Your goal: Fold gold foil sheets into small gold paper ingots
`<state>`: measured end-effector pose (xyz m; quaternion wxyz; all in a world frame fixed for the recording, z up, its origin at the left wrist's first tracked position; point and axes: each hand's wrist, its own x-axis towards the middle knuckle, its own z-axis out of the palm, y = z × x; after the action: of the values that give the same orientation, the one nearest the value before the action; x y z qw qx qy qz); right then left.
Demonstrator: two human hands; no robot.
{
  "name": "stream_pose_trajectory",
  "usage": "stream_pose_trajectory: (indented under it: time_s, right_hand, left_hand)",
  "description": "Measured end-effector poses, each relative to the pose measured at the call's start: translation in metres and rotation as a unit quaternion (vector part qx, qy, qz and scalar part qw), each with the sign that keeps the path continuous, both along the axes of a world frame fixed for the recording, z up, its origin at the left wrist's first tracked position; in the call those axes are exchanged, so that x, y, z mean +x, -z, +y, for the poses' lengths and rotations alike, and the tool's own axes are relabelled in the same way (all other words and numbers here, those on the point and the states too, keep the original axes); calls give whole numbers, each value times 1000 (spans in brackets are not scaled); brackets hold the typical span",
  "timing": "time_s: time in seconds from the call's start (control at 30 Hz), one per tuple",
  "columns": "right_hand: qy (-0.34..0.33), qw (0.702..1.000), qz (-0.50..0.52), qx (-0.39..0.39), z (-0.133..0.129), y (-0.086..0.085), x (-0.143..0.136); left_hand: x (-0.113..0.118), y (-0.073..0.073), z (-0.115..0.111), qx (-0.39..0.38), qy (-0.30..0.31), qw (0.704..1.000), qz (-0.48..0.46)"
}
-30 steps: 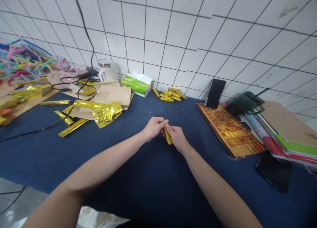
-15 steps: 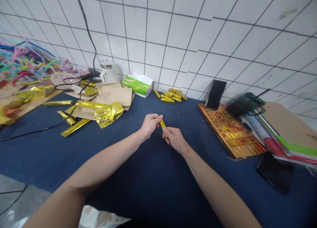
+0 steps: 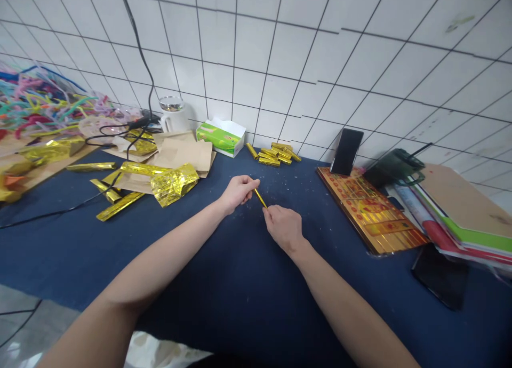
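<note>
"Well, in the head view, where is the thin gold piece (image 3: 260, 198) lying?"

"It is spanning from the left hand (image 3: 239, 192) to the right hand (image 3: 285, 228), near the middle of the frame, and its long axis is slanting from upper left to lower right."

"Which hand is nearer?"

"Neither: the left is pinching the upper end, and the right is pinching the lower end. The pile of gold rolls (image 3: 276, 154) is resting higher in the frame, well apart from both."

"And what is hiding from us?"

"Both grips are covering the ends. The piece is showing only as a narrow line, so I cannot tell if it is flat or rolled."
</note>
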<state>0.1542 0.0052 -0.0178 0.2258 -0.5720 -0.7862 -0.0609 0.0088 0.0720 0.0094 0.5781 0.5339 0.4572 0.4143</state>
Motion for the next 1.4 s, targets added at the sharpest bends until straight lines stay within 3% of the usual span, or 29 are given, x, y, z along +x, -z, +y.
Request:
stream_pose_trajectory:
  time_s: [0.1,0.23,0.37,0.47,0.73,0.83,1.07,1.27,1.4]
  right_hand:
    - [19,999,-34,6,-2,-2,0]
    - [24,986,136,-98,-2,-9,-2]
    - [-37,888,380,-256,4,-10,0]
    - [-67,842,447,-294,7,-7,1]
    - [-52,872,439,-213,3,1,-4]
    - [-54,865,444,-227,2,-2,-5]
    - [-76,847,447,-277,6,-5,-1]
    - [-65,845,443,-293,5,-6,-2]
    - [-58,863,423,-270,3,-4,-3]
  left_hand:
    - [-3,-2,2,35,-7,998,59]
    - [-7,-2,4,67,28,995,62]
    - [-5,-3,0,109,127,985,44]
    - [0,-4,-6,132,154,978,46]
    - [1,-5,-7,94,130,982,96]
    - [3,-5,-8,105,132,982,80]
    - [9,-3,-16,91,202,974,48]
    - [0,-1,-5,103,112,985,82]
    - [-4,-1,-1,91,101,987,82]
